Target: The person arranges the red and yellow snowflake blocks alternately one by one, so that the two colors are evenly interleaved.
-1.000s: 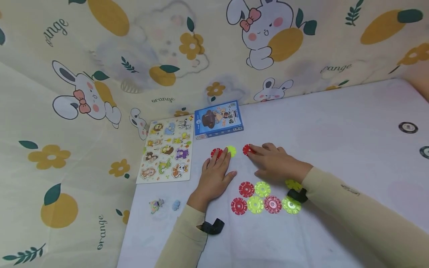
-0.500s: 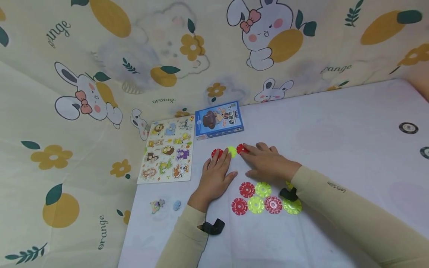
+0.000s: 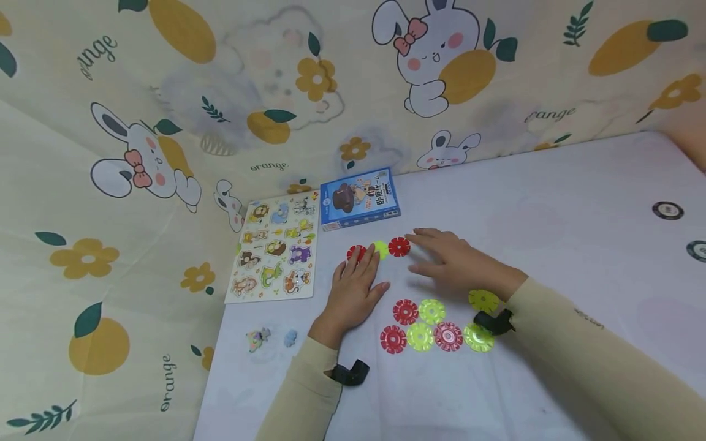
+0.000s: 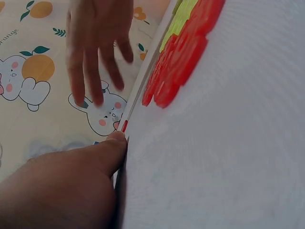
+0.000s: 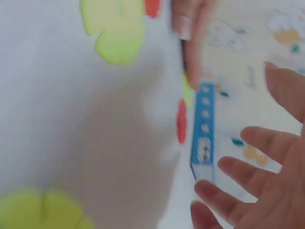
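1 left hand (image 3: 355, 293) rests straight-fingered on a red disc (image 3: 352, 250); the right hand (image 3: 458, 262), spread, holding nothing, could knock the other red disc (image 3: 399, 250) askew by swinging left.

Your left hand (image 4: 66, 188) fills the lower left of the left wrist view, the tip of one digit just beside a thin red sliver (image 4: 125, 126) at the edge of the white surface (image 4: 214, 152). Above it hangs your right hand (image 4: 97, 43) — fingers spread, tips downward — against a printed cream cloth (image 4: 52, 121). At upper right, red discs (image 4: 183, 57) lie beside yellow-green ones (image 4: 180, 24).
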Tool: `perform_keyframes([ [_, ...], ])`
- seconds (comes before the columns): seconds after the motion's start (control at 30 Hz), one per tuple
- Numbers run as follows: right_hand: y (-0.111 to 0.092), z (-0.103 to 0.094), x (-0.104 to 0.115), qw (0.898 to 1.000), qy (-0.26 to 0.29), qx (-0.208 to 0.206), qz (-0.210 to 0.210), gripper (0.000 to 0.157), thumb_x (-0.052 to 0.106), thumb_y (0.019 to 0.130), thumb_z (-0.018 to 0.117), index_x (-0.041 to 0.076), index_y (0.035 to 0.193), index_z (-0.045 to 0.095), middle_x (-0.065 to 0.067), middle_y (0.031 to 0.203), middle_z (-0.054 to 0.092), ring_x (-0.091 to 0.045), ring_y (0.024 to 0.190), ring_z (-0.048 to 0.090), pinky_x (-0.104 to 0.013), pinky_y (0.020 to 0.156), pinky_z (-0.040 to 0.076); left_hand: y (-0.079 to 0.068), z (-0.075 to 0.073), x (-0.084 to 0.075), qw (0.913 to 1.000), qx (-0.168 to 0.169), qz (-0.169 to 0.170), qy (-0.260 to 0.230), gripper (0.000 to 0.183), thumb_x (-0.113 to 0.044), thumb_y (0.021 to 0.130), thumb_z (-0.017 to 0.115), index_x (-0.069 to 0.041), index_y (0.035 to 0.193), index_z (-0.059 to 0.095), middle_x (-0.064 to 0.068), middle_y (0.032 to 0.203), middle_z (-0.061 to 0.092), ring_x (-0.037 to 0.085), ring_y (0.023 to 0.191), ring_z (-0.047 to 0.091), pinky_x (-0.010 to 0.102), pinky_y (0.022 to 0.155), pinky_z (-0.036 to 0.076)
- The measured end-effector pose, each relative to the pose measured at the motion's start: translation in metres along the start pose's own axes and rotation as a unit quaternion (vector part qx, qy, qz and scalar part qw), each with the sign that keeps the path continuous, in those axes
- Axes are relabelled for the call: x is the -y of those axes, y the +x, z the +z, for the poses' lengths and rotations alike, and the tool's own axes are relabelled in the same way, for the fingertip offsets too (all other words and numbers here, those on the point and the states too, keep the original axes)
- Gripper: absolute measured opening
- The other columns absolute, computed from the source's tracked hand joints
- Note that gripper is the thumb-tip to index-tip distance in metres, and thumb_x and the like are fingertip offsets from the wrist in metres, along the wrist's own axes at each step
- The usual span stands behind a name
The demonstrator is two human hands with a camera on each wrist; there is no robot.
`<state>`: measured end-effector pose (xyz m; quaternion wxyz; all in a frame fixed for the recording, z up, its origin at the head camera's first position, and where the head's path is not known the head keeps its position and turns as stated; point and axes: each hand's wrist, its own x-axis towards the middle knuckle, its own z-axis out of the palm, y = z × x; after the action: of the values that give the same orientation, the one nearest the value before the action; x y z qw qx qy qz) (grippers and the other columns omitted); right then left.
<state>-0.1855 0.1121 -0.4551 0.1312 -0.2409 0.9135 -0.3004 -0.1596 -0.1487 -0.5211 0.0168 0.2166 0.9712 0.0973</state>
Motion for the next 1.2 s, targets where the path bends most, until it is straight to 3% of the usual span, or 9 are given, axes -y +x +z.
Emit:
perform_keyframes([
  [0.13,-0.028,-0.015,-0.016,0.988,0.146,-0.038,0.010,0.062,0.051,0.091,0.058,0.030,0.146,0.038,0.000,0.149,0.035,-0.029,0.130,0.038,-0.058,0.096,0.038,-0.001,-0.001,0.001,1.0000,0.001,-0.005,-0.002,0.074,-0.062,0.095,0.033,-0.024,0.155,0.013,-0.008,0.159,0.002,0.023,0.144,-0.005,0.054,0.111,0.007],
  [0.27,-0.059,-0.017,-0.036,0.972,0.223,-0.073,0.032,0.051,0.039,0.095,0.058,0.033,0.143,0.041,0.002,0.142,0.044,-0.023,0.118,0.049,-0.052,0.089,0.045,-0.002,-0.001,0.002,1.0000,-0.003,-0.005,-0.006,0.074,-0.062,0.095,0.033,-0.023,0.155,0.013,-0.008,0.160,0.003,0.022,0.144,-0.004,0.053,0.111,0.007],
  [0.43,-0.092,-0.007,-0.060,0.972,0.210,-0.092,0.043,0.052,0.034,0.096,0.058,0.019,0.143,0.042,-0.004,0.131,0.055,-0.021,0.109,0.055,-0.035,0.085,0.048,-0.003,-0.001,0.002,1.0000,-0.006,-0.005,-0.006,0.074,-0.063,0.095,0.032,-0.023,0.155,0.015,-0.007,0.160,0.004,0.023,0.144,-0.003,0.053,0.111,0.006],
  [0.57,-0.111,0.007,-0.069,0.983,0.142,-0.100,0.054,0.060,0.041,0.087,0.069,0.018,0.139,0.048,0.001,0.125,0.054,-0.017,0.109,0.051,-0.016,0.083,0.043,-0.003,0.000,0.002,0.9999,-0.006,-0.006,-0.006,0.074,-0.063,0.095,0.032,-0.023,0.155,0.014,-0.007,0.160,0.004,0.023,0.144,-0.003,0.053,0.111,0.007],
  [0.63,-0.115,0.013,-0.070,0.987,0.105,-0.107,0.052,0.060,0.041,0.082,0.075,0.019,0.134,0.054,0.004,0.122,0.051,-0.016,0.111,0.048,-0.018,0.088,0.039,-0.003,0.001,0.002,0.9999,-0.007,-0.005,-0.007,0.074,-0.062,0.095,0.033,-0.022,0.155,0.015,-0.007,0.160,0.005,0.023,0.144,-0.003,0.054,0.111,0.007],
  [0.73,-0.115,0.019,-0.066,0.991,0.062,-0.113,0.036,0.052,0.035,0.078,0.080,0.017,0.124,0.061,0.001,0.118,0.047,-0.020,0.112,0.043,-0.033,0.091,0.038,-0.003,0.000,0.002,0.9999,-0.009,-0.005,-0.007,0.074,-0.061,0.095,0.034,-0.022,0.155,0.015,-0.007,0.160,0.004,0.023,0.144,-0.003,0.054,0.111,0.008],
  [0.83,-0.110,0.017,-0.059,0.992,0.062,-0.104,0.037,0.044,0.025,0.078,0.081,0.015,0.115,0.061,0.001,0.112,0.050,-0.022,0.105,0.045,-0.042,0.086,0.041,-0.002,0.000,0.001,0.9999,-0.008,-0.003,-0.007,0.074,-0.061,0.095,0.033,-0.022,0.155,0.014,-0.007,0.160,0.003,0.022,0.144,-0.004,0.054,0.111,0.008],
  [1.03,-0.082,0.005,-0.051,0.986,0.120,-0.082,0.080,0.022,0.028,0.089,0.071,0.021,0.108,0.060,0.004,0.095,0.062,-0.017,0.084,0.055,-0.032,0.070,0.049,-0.001,-0.001,0.000,1.0000,-0.005,-0.001,-0.002,0.074,-0.061,0.095,0.032,-0.022,0.155,0.014,-0.007,0.160,0.004,0.022,0.145,-0.003,0.054,0.111,0.008],
  [1.2,-0.042,-0.001,-0.052,0.977,0.160,-0.097,0.105,0.024,0.021,0.092,0.066,0.014,0.114,0.056,-0.007,0.093,0.058,-0.022,0.078,0.057,-0.032,0.062,0.051,0.000,-0.001,-0.001,1.0000,-0.003,0.001,-0.009,0.073,-0.060,0.096,0.034,-0.020,0.155,0.016,-0.006,0.160,0.005,0.022,0.145,-0.002,0.053,0.111,0.008],
])
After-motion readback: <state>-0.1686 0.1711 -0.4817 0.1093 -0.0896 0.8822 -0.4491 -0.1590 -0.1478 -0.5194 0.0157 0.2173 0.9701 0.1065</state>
